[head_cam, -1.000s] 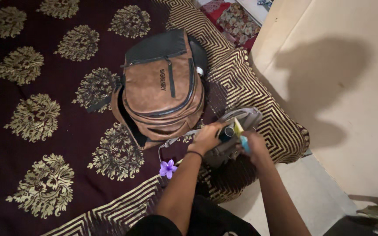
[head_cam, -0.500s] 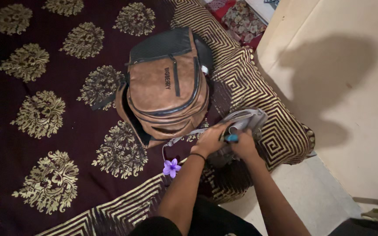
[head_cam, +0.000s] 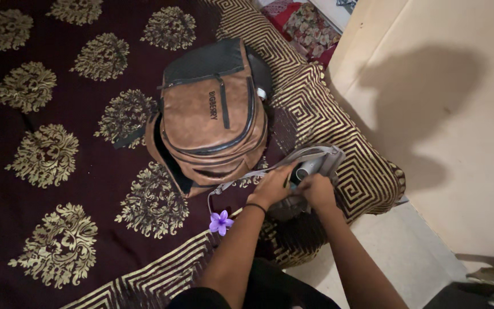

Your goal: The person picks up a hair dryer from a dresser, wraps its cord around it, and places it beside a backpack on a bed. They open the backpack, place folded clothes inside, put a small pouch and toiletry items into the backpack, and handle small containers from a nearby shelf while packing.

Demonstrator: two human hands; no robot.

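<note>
A small grey pouch (head_cam: 322, 159) lies open at the near corner of the bed, with a grey cylindrical item (head_cam: 303, 171) showing in its mouth. My left hand (head_cam: 271, 186) grips the pouch's left edge and holds it open. My right hand (head_cam: 317, 191) presses into the pouch opening with its fingers curled; what they hold is hidden. A brown and black backpack (head_cam: 210, 117) lies flat just beyond the hands, its side zip open. A purple flower-shaped clip (head_cam: 220, 222) rests beside my left wrist.
The bed wears a dark maroon cover (head_cam: 58, 149) with gold medallions and a gold maze border. A cream wall (head_cam: 447, 114) stands on the right, pale floor (head_cam: 395, 252) below it. A floral cushion (head_cam: 310, 28) lies at the top.
The yellow and blue items that my right hand held over the pouch a second ago have gone down into it and are out of sight. Both hands stay at the pouch mouth.
</note>
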